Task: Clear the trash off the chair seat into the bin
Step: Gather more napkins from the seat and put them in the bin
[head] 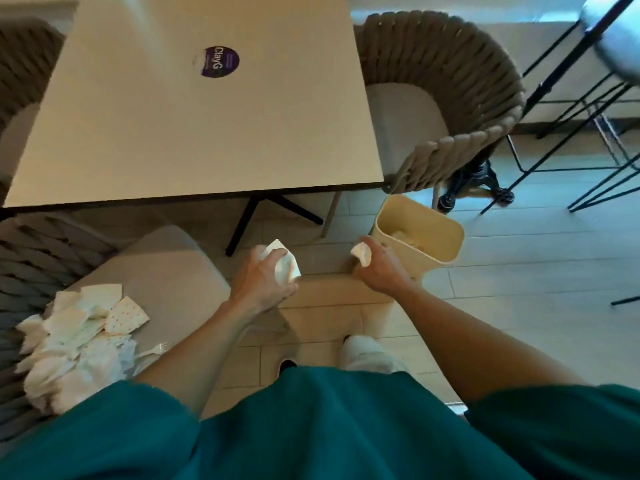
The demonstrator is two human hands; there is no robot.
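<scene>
A heap of white and dotted paper napkins (74, 337) lies at the back of the grey chair seat (166, 261) at lower left, with a white plastic fork (154, 350) at its edge. My left hand (265, 277) grips a white napkin (285, 263) over the floor, between the seat and the bin. My right hand (377, 268) pinches a smaller white paper scrap (362, 254) right beside the near rim of the cream bin (446, 233). The bin stands on the floor and holds some paper inside.
A beige table (194, 116) with a purple round sticker (220, 61) fills the upper left, its black base on the floor. A woven chair (460, 84) stands behind the bin. Black metal stool legs (568, 109) are at the right. My feet are below on the tiled floor.
</scene>
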